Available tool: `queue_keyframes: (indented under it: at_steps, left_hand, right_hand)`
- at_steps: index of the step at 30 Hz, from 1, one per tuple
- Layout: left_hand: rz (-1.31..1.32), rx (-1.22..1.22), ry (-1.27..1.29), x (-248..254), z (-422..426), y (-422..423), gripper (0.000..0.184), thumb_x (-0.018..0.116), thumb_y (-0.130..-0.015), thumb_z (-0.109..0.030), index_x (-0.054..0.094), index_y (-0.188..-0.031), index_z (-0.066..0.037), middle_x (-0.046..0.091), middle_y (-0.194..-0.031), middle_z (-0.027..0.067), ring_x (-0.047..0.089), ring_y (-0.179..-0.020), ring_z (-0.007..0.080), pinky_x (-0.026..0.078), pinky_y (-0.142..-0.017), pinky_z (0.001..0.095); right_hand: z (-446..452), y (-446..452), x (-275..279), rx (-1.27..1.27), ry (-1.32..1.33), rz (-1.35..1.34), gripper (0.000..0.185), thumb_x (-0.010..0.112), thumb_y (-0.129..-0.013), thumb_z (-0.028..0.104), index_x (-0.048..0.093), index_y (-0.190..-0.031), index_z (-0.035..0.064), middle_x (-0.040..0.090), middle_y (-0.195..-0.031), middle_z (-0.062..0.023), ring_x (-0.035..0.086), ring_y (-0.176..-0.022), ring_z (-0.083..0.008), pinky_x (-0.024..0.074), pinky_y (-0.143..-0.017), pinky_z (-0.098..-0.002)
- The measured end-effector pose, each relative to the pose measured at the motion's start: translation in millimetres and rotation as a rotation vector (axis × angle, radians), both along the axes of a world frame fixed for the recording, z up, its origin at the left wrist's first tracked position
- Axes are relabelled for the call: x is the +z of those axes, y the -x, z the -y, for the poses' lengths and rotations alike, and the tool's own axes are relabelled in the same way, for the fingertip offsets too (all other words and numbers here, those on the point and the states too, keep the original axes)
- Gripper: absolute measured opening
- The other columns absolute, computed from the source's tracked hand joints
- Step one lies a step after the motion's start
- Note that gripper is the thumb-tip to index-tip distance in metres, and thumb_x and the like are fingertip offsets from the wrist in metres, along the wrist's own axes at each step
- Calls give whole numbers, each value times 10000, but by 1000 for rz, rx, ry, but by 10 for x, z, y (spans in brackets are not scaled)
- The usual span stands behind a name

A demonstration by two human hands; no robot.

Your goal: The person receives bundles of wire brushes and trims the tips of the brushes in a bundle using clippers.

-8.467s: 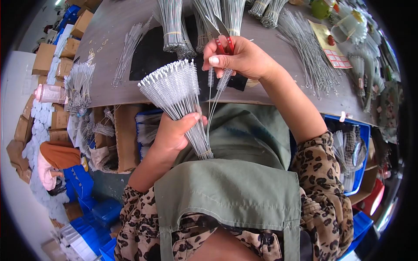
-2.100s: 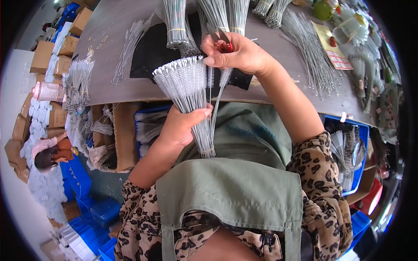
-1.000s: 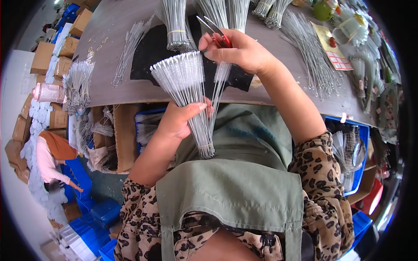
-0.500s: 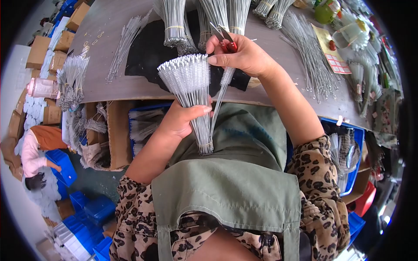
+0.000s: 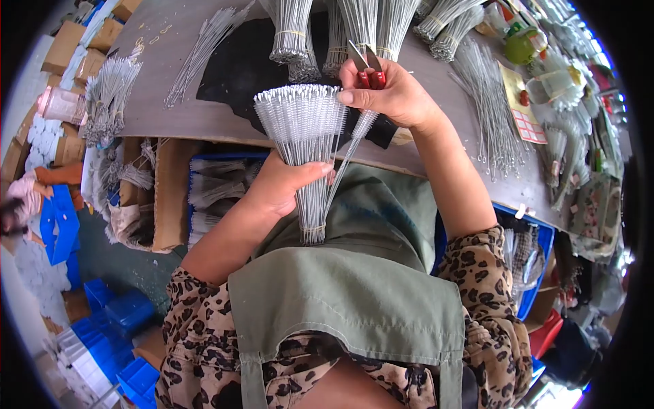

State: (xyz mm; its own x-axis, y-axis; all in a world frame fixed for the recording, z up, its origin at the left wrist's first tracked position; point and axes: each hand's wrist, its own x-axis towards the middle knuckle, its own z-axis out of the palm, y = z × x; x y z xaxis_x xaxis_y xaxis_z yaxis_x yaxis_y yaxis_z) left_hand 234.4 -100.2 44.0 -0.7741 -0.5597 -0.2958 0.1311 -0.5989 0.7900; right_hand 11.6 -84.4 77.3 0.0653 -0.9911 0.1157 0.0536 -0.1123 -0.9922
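Observation:
My left hand [image 5: 283, 185] is wrapped round a bundle of thin wire brushes [image 5: 300, 119] with white bristles. The brush heads fan out at the top, and a band ties the wire ends near the apron. A few brushes [image 5: 361, 128] stand apart at the bundle's right side, under my right hand. In my right hand [image 5: 395, 99] is a pair of small scissors [image 5: 371, 76] with red handles, blades upward and slightly apart. The thumb and forefinger of that hand reach the bundle's upper right edge; whether they pinch a brush tip I cannot tell.
Banded wire bundles [image 5: 291, 34] stand at the table's back on a black cloth [image 5: 228, 82]. Loose wires [image 5: 487, 116] lie to the right, beside a card with red-edged labels [image 5: 524, 105]. A cardboard box [image 5: 170, 198] sits below the table edge. Another person handles a blue bin [image 5: 58, 221] at left.
The bundle has swung more upright, and its heads are spread wider. The scissors have turned more upright, with their blades a little further apart. At left, the other person and blue bin have shifted.

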Motion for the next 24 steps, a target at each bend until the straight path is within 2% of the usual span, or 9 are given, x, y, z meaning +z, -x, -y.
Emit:
queue_keyframes:
  at_steps: [4, 8, 17, 19, 24]
  left_hand:
    - [13, 27, -50, 7, -10, -16, 191, 629, -726, 13, 578, -910, 3, 603, -809, 76, 593, -685, 167, 499, -626, 297]
    - [5, 25, -53, -66, -1, -27, 224, 626, -728, 26, 573, -945, 3, 606, -833, 77, 599, -702, 163, 507, -639, 296]
    - [-3, 52, -50, -65, -19, -16, 246, 631, -725, 24, 568, -961, 2, 602, -831, 75, 602, -711, 164, 515, -657, 313]
    - [12, 73, -9, -73, -36, -23, 211, 629, -726, -1, 577, -929, 8, 607, -818, 86, 607, -693, 190, 516, -636, 332]
    - [19, 25, -22, -46, -32, -70, 199, 624, -733, -4, 561, -922, -1, 587, -806, 75, 598, -695, 182, 514, -648, 334]
  right_hand:
    - [14, 24, -73, 52, 79, 33, 218, 706, -753, 78, 496, -694, 77, 498, -665, 56, 442, -622, -37, 359, -574, -187]
    - [-38, -36, 1, 10, -6, 57, 169, 689, -768, 73, 521, -743, 66, 516, -707, 50, 450, -646, -42, 373, -591, -199]
    - [18, 96, -176, 148, 50, 91, 172, 691, -771, 109, 594, -901, 55, 544, -732, 44, 469, -664, -40, 378, -616, -189]
    - [-5, 50, -141, 129, 53, 152, 168, 687, -775, 108, 594, -905, 55, 540, -727, 47, 467, -664, -40, 376, -617, -189]
    - [-38, 30, -90, 116, 68, 165, 156, 671, -786, 93, 594, -917, 56, 542, -738, 49, 480, -687, -41, 386, -635, -190]
